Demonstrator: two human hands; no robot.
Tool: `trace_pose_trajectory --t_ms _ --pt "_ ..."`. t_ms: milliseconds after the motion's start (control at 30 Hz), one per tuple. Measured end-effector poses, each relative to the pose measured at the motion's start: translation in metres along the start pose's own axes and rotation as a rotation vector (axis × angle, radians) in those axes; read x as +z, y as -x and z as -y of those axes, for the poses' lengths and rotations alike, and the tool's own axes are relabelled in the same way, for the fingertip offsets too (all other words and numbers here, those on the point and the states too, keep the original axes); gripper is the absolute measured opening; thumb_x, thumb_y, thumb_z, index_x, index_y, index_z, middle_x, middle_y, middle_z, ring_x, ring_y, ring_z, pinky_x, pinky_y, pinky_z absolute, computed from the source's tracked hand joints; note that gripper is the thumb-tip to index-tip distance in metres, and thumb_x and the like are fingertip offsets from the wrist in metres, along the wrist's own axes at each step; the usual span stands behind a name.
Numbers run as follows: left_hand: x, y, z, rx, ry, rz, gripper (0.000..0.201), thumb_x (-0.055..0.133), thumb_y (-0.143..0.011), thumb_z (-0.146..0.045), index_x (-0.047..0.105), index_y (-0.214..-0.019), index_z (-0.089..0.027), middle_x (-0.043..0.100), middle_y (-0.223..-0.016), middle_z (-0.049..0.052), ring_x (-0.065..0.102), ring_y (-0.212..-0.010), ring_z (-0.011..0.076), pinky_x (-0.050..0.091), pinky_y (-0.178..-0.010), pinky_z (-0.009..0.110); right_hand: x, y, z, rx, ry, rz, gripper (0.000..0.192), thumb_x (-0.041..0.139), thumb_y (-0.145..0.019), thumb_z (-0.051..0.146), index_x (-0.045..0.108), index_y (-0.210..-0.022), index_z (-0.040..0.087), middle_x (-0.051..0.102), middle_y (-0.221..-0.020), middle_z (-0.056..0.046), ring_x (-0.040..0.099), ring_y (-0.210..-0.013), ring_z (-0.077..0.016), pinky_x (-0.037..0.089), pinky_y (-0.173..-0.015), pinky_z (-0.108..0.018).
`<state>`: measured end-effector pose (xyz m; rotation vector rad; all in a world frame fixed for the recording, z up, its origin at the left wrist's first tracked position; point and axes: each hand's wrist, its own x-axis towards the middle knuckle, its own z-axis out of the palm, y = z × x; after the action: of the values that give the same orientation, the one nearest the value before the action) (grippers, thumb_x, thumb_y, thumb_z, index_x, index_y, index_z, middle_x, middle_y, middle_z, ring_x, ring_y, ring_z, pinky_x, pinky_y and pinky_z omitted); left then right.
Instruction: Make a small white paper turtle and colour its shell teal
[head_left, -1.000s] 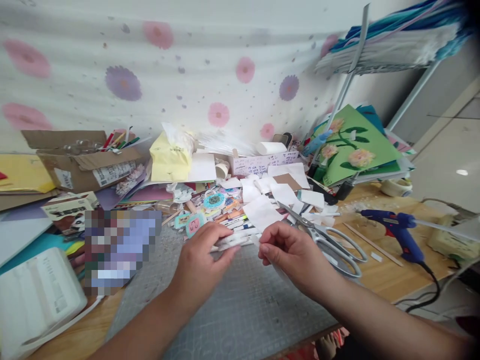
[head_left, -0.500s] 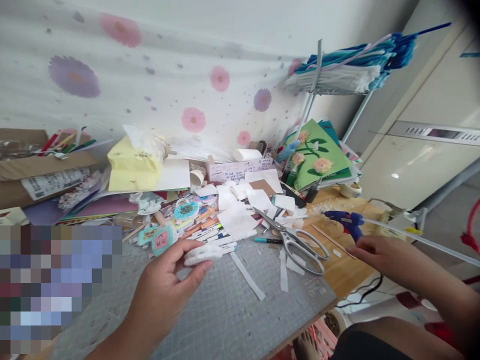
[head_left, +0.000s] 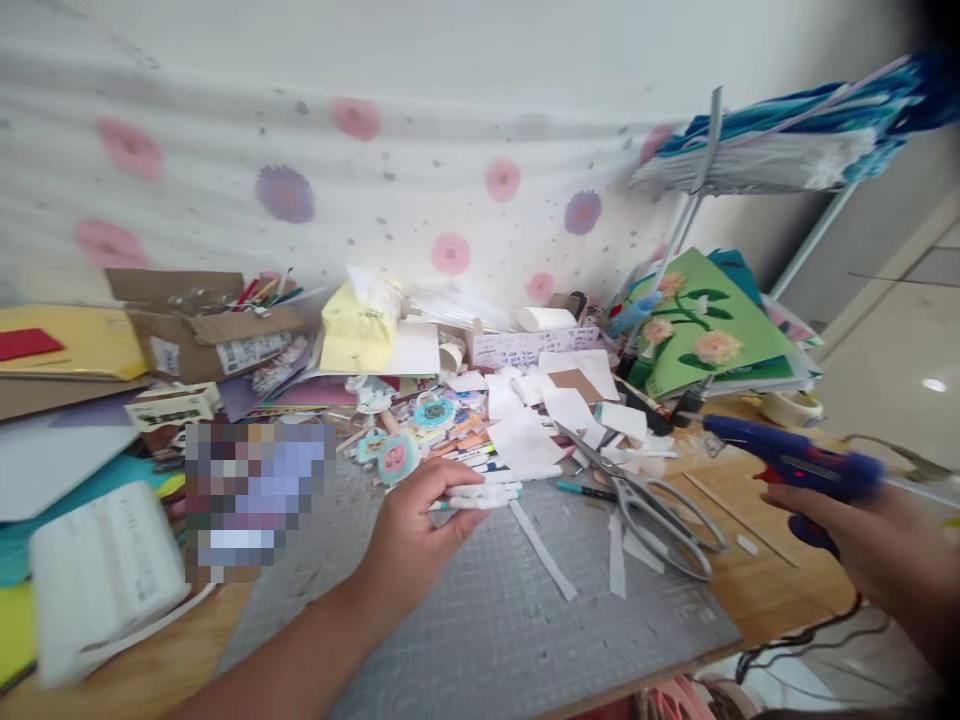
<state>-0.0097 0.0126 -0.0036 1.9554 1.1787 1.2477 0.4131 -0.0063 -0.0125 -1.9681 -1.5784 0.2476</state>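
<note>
My left hand [head_left: 416, 535] pinches a small white fuzzy piece [head_left: 480, 495] above the grey cutting mat [head_left: 487, 620]. Over the wooden table edge at the right, my right hand [head_left: 840, 535] grips a blue hot glue gun [head_left: 787, 462] and holds it up, its nozzle pointing left. Grey-handled scissors [head_left: 645, 500] lie open on the mat between my two hands. White paper strips [head_left: 541, 548] rest on the mat just right of my left hand.
A heap of paper scraps, pens and stickers [head_left: 480, 420] crowds the far side of the mat. A cardboard box [head_left: 210, 325] and a yellow pack [head_left: 356, 325] stand at the back, a green flower card [head_left: 701, 320] at the right, and a white device [head_left: 101, 575] at the left.
My right hand left the white piece, reached right to the glue gun, and now holds it lifted off the table. My left hand kept hold of the white piece.
</note>
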Motion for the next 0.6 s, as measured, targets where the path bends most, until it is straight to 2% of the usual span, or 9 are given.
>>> trace_pose_trajectory --t_ms 67,100,133,167,200,233,300,400,600 --pt "0.0 0.001 0.001 0.023 0.031 -0.012 0.014 0.065 -0.076 -0.024 0.065 -0.089 -0.021 0.066 -0.093 0.005 0.06 -0.095 0.0204 0.045 -0.088 0.034 0.012 0.019 0.029 0.016 -0.256 -0.007 0.026 0.057 -0.078 0.046 0.063 -0.1 0.035 0.072 -0.098 -0.015 0.068 -0.084 -0.033 0.056 -0.061 -0.04" --pt "0.0 0.001 0.001 0.032 0.042 -0.014 0.015 0.066 -0.076 -0.025 0.065 -0.09 -0.021 0.066 -0.093 0.005 0.06 -0.096 0.0206 0.045 -0.088 0.034 0.017 0.03 0.047 0.012 -0.355 0.101 0.028 0.065 -0.074 0.042 0.063 -0.101 0.037 0.071 -0.102 -0.012 0.067 -0.089 -0.0325 0.057 -0.067 -0.038" --pt "0.0 0.001 0.001 0.04 0.048 -0.01 0.015 0.066 -0.076 -0.025 0.065 -0.09 -0.021 0.066 -0.093 0.006 0.06 -0.096 0.0206 0.045 -0.088 0.033 0.022 0.039 0.066 -0.034 -0.405 0.096 0.028 0.071 -0.069 0.039 0.065 -0.096 0.037 0.072 -0.096 -0.009 0.068 -0.086 -0.0315 0.057 -0.066 -0.036" --pt "-0.001 0.001 0.001 0.05 0.048 -0.007 0.015 0.066 -0.076 -0.024 0.065 -0.09 -0.021 0.066 -0.093 0.006 0.06 -0.096 0.0206 0.045 -0.087 0.033 0.026 0.047 0.084 -0.125 -0.452 0.21 0.031 0.075 -0.066 0.035 0.065 -0.095 0.037 0.072 -0.092 -0.007 0.068 -0.082 -0.0309 0.057 -0.064 -0.036" --pt "-0.001 0.001 0.0 0.062 0.045 -0.006 0.015 0.066 -0.076 -0.023 0.065 -0.09 -0.021 0.066 -0.093 0.006 0.06 -0.095 0.0204 0.045 -0.087 0.033 0.029 0.053 0.102 -0.252 -0.493 0.258 0.031 0.075 -0.065 0.035 0.065 -0.095 0.035 0.072 -0.088 -0.006 0.068 -0.076 -0.0293 0.057 -0.061 -0.036" --pt "-0.001 0.0 -0.001 0.074 0.042 -0.004 0.014 0.066 -0.075 -0.022 0.066 -0.09 -0.021 0.066 -0.093 0.005 0.06 -0.094 0.0201 0.045 -0.087 0.033 0.032 0.058 0.118 -0.333 -0.494 0.374 0.026 0.072 -0.069 0.032 0.065 -0.094 0.033 0.071 -0.088 -0.006 0.067 -0.077 -0.0283 0.056 -0.063 -0.037" --pt "-0.001 0.0 -0.004 0.097 0.05 0.008 0.014 0.066 -0.075 -0.02 0.066 -0.089 -0.02 0.067 -0.091 0.006 0.061 -0.092 0.0196 0.046 -0.085 0.033 0.037 0.064 0.142 -0.461 -0.491 0.478 0.012 0.066 -0.075 0.03 0.064 -0.086 0.029 0.065 -0.08 -0.004 0.064 -0.07 -0.0235 0.054 -0.058 -0.033" --pt "-0.001 0.0 -0.009 0.121 0.093 0.044 0.013 0.066 -0.075 -0.02 0.067 -0.088 -0.019 0.067 -0.089 0.007 0.062 -0.088 0.0193 0.048 -0.08 0.031 0.044 0.066 0.159 -0.514 -0.481 0.481 0.004 0.063 -0.078 0.031 0.06 -0.077 0.028 0.057 -0.079 -0.004 0.059 -0.07 -0.0211 0.051 -0.06 -0.032" --pt "-0.001 0.0 -0.01 0.123 0.163 0.057 0.014 0.068 -0.075 -0.023 0.068 -0.088 -0.019 0.068 -0.087 0.007 0.062 -0.085 0.0193 0.049 -0.077 0.031 0.051 0.064 0.164 -0.547 -0.463 0.492 0.006 0.06 -0.08 0.029 0.055 -0.077 0.026 0.052 -0.077 -0.001 0.054 -0.068 -0.0192 0.046 -0.061 -0.032"
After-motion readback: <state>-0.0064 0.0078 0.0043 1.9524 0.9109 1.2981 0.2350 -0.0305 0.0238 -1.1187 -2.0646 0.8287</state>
